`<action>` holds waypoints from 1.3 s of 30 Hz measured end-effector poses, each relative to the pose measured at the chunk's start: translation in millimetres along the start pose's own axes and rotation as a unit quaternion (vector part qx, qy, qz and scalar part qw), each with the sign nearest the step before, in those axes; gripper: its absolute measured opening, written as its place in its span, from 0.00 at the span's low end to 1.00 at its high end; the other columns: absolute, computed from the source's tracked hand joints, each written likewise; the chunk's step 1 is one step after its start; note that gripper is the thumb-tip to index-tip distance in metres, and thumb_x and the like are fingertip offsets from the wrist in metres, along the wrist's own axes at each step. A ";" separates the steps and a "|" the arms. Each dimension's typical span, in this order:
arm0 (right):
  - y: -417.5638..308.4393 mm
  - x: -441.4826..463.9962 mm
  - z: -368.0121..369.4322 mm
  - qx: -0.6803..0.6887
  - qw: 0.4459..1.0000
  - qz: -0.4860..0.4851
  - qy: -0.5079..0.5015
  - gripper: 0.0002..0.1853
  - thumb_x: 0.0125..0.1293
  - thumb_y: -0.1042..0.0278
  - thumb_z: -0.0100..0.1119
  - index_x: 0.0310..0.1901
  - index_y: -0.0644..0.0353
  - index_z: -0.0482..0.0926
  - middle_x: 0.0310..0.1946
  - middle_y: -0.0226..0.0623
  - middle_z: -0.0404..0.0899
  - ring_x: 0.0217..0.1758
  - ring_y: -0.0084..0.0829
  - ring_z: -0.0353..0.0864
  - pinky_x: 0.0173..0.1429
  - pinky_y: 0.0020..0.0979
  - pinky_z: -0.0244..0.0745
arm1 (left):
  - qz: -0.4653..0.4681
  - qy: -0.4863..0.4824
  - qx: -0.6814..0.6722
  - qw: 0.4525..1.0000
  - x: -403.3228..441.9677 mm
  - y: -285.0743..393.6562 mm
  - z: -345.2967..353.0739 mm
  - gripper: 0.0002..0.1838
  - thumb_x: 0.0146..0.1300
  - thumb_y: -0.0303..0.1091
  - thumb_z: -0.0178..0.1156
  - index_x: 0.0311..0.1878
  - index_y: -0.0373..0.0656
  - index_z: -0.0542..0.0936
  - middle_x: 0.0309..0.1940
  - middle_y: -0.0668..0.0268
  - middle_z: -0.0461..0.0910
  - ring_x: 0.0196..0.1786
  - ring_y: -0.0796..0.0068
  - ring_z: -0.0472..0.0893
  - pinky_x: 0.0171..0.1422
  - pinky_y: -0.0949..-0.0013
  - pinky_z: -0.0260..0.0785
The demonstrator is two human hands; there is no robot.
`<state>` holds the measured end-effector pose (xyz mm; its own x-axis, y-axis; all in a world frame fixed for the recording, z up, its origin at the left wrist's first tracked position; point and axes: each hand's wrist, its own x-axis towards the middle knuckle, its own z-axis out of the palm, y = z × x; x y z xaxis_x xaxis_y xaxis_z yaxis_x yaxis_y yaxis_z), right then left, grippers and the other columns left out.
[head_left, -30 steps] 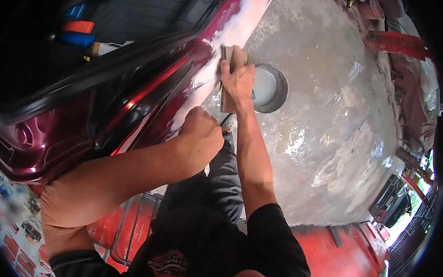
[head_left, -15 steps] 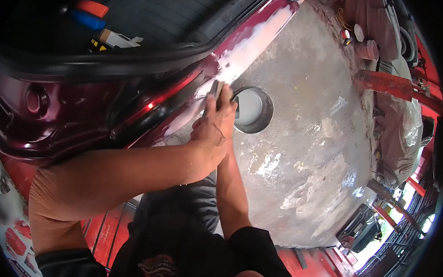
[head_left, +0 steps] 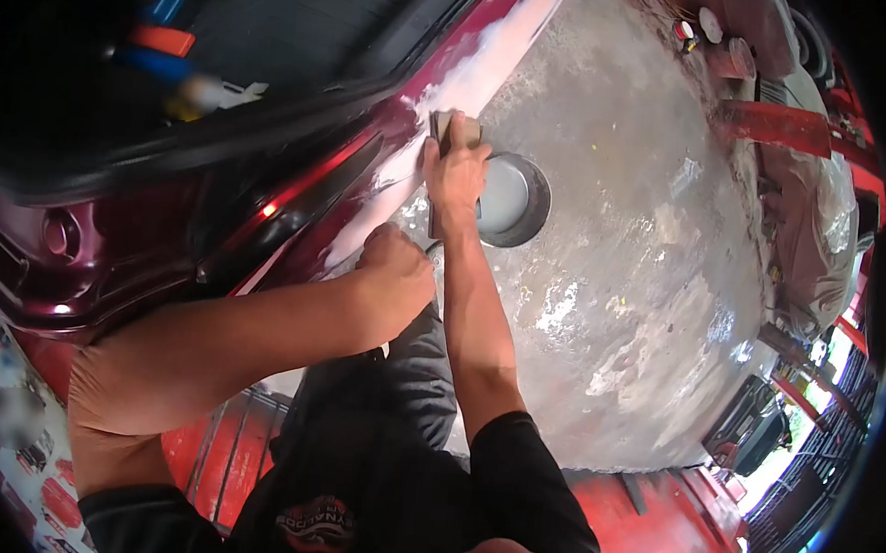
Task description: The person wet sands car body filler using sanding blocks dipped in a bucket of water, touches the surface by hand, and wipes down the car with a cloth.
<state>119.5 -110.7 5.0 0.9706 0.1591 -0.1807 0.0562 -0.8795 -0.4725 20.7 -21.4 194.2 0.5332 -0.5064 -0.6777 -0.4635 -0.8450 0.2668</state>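
Note:
My right hand [head_left: 456, 177] grips a long flat sanding block [head_left: 463, 127], its fingers spread over the top. The block is held beside the car's maroon bumper [head_left: 393, 184], which has whitish-pink filler patches; whether they touch I cannot tell. Lower down, my left hand [head_left: 396, 259] is curled into a fist close to the bumper's lower edge. Its fingertips are hidden, and so is anything inside them. Just right of my right hand stands a round dark bucket [head_left: 545, 204] with cloudy grey-white liquid in it.
The open car trunk [head_left: 304, 59] lies upper left, holding tools with blue and orange handles [head_left: 163, 41]. Blotchy concrete floor [head_left: 615, 235] spreads to the right. A red metal beam [head_left: 776, 127] and plastic-covered items [head_left: 825, 256] line the far right.
My hands have moved apart. The right hand has shifted up with the sanding block, now turned more into view, while the left has dropped back toward me. The camera view has shifted slightly.

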 end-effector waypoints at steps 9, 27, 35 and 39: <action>2.6 5.5 6.0 -0.049 0.999 0.007 -0.022 0.39 0.72 0.45 0.63 0.83 0.33 0.64 0.57 0.59 0.70 0.59 0.65 0.78 0.59 0.62 0.80 | 0.040 0.037 -0.014 0.998 -12.0 -0.3 -3.3 0.08 0.59 0.35 0.69 0.38 0.44 0.92 0.37 0.59 0.89 0.46 0.61 0.88 0.52 0.55 0.74; 1.5 -31.6 1.9 0.126 0.991 -0.012 -0.045 0.35 0.79 0.49 0.57 0.82 0.53 0.66 0.77 0.61 0.70 0.75 0.63 0.71 0.78 0.51 0.67 | 0.022 0.193 0.183 0.964 117.3 25.5 104.1 0.10 0.51 0.40 0.70 0.29 0.44 0.92 0.30 0.63 0.89 0.29 0.61 0.83 0.25 0.49 0.64; 30.4 -40.5 31.9 0.094 0.991 -0.073 0.065 0.34 0.72 0.55 0.65 0.79 0.50 0.71 0.61 0.64 0.79 0.58 0.64 0.82 0.66 0.54 0.77 | 0.050 0.249 -0.051 0.966 35.4 5.3 66.8 0.07 0.53 0.35 0.67 0.26 0.43 0.87 0.27 0.60 0.86 0.34 0.59 0.85 0.38 0.52 0.69; 29.9 3.9 2.5 0.024 1.000 -0.015 0.008 0.37 0.73 0.51 0.66 0.81 0.33 0.67 0.58 0.63 0.72 0.60 0.70 0.77 0.61 0.61 0.78 | 0.025 0.018 -0.031 0.999 15.5 4.6 6.8 0.09 0.57 0.36 0.71 0.38 0.45 0.93 0.37 0.59 0.91 0.47 0.60 0.89 0.54 0.55 0.74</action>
<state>124.4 -135.3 -12.0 0.9724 0.1766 -0.1525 0.0736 -0.8524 -0.5177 22.0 -32.0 180.2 0.5362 -0.5538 -0.6370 -0.4457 -0.8267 0.3435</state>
